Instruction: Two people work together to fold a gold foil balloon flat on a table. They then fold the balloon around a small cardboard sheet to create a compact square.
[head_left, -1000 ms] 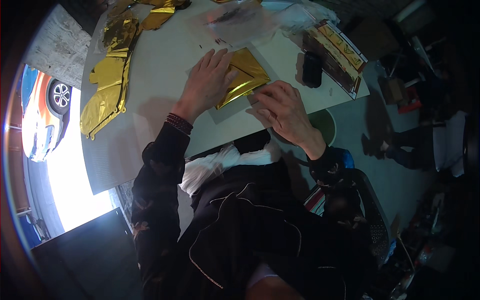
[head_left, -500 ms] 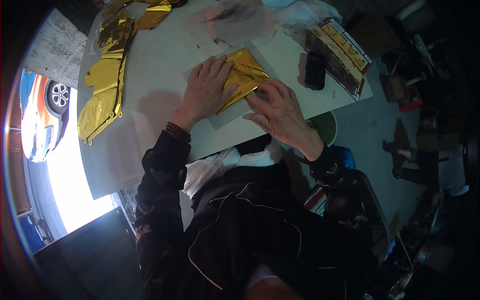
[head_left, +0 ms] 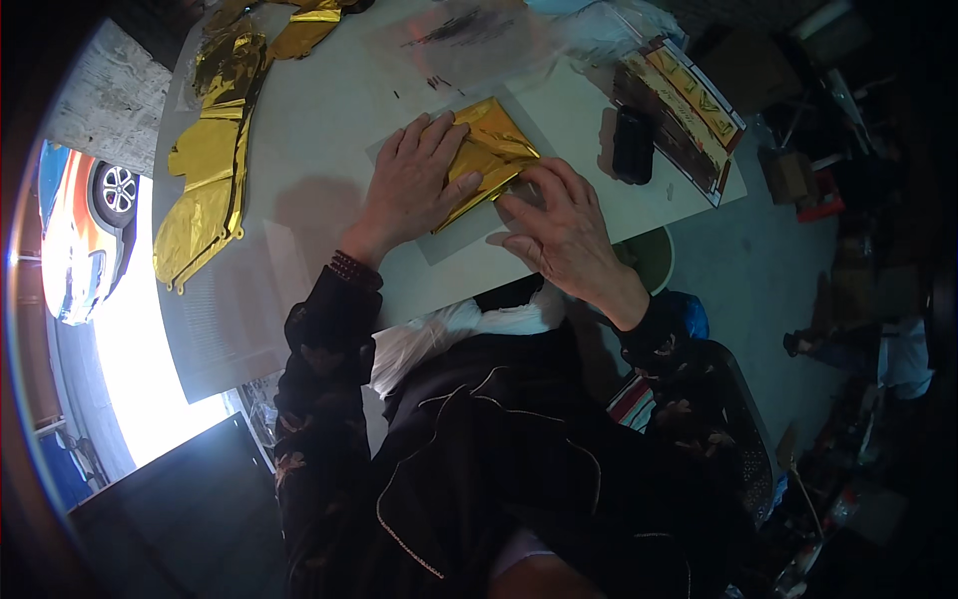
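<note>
A folded gold foil balloon (head_left: 494, 135) lies flat on a clear grey sheet (head_left: 439, 250) near the table's front edge. My left hand (head_left: 414, 180) rests on its left part, fingers stretched out and flat. At its near right edge is my right hand (head_left: 564, 225), with bent fingertips touching the foil. The right thumb stands apart from the fingers, below the foil's edge, and nothing shows between them. Part of the foil is hidden under my left hand.
Flat gold foil balloons (head_left: 210, 160) lie along the table's left side. A small black object (head_left: 632, 145) sits to the right, beside a printed card package (head_left: 684, 110). Thin dark pieces (head_left: 464, 25) lie on clear plastic at the back. A person (head_left: 848, 351) is at far right.
My right hand has shifted very slightly down and right along the foil's edge. The left hand stays flat on the foil. The person in the background has moved.
</note>
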The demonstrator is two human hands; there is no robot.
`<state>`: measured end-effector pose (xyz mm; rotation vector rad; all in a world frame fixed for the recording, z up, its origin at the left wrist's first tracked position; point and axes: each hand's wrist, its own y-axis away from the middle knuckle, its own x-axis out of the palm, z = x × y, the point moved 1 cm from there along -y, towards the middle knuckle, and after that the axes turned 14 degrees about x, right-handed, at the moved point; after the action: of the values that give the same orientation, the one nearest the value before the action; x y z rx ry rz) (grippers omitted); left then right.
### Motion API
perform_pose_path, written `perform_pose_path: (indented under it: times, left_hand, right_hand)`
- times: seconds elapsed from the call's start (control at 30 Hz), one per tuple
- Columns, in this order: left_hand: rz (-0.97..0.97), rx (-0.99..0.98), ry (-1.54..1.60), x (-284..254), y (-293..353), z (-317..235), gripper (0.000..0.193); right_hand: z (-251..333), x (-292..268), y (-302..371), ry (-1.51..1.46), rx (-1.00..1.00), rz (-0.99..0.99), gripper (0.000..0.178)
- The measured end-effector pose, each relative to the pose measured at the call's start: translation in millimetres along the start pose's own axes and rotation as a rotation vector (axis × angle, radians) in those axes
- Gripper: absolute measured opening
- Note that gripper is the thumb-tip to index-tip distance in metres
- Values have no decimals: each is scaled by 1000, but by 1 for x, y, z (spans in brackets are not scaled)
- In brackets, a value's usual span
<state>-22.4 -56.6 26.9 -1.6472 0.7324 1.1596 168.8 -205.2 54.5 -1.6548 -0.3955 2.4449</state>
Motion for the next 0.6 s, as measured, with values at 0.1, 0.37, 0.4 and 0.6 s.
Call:
perform_pose_path:
  times: [0.1,0.37,0.4,0.6]
  left_hand:
    - [1,1,-14,0,1,-1,70]
    - [17,15,-23,-4,1,-6,77]
    - [16,14,-12,-5,0,-7,79]
    - [-23,-4,-37,-2,0,-8,91]
  right_hand:
    - [-1,7,3,55,10,-23,53]
    - [1,17,1,92,84,21,60]
    - [1,17,2,91,84,21,60]
    - [-8,7,9,72,100,46,52]
